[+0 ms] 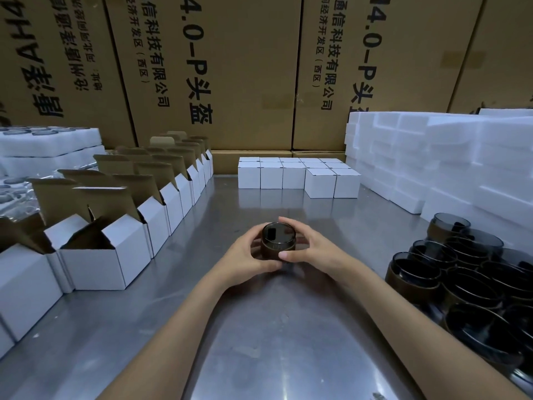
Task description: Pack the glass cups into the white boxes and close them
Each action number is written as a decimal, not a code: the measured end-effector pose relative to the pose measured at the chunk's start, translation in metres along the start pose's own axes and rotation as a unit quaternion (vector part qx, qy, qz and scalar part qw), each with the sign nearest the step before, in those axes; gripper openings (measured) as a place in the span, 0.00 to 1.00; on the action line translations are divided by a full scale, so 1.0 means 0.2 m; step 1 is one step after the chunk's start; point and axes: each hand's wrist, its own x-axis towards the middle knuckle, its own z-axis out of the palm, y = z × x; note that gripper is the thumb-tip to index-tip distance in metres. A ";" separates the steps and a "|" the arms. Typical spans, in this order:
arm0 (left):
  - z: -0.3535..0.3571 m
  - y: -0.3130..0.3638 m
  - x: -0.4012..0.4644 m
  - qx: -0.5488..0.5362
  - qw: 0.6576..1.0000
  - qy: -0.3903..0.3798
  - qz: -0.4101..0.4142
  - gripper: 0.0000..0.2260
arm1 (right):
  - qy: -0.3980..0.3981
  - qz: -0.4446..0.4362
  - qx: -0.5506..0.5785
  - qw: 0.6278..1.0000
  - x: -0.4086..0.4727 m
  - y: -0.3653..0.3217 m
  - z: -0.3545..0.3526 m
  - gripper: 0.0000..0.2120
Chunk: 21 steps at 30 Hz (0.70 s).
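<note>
Dark glass cup (pixel 278 241), upright at mid-table, clasped around its wall by left hand (pixel 251 255) and right hand (pixel 311 249). Judged rigid, smooth, breakable: grip the sides, not the rim. Nearest open white box (pixel 98 255) stands left.

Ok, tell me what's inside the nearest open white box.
The nearest open white box shows only dark brown inner walls; its front wall hides the bottom, so any contents cannot be seen.
</note>
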 end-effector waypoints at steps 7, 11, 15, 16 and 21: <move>0.02 -0.01 -0.01 0.060 0.997 0.058 -0.003 0.28 | 0.036 -0.026 -0.035 0.998 0.01 0.03 0.06 0.33; 0.01 0.00 -0.01 0.072 0.995 0.058 0.041 0.31 | 0.091 -0.069 -0.032 0.993 -0.01 0.03 0.08 0.33; 0.01 0.01 -0.01 0.098 0.990 0.064 0.080 0.29 | 0.120 -0.111 -0.060 0.985 -0.03 0.02 0.09 0.33; 0.02 0.01 -0.01 0.101 0.989 0.070 0.086 0.27 | 0.122 -0.116 -0.063 0.984 -0.03 0.02 0.09 0.33; 0.02 0.00 -0.01 0.101 0.987 0.076 0.099 0.25 | 0.126 -0.128 -0.076 0.981 -0.03 0.02 0.10 0.33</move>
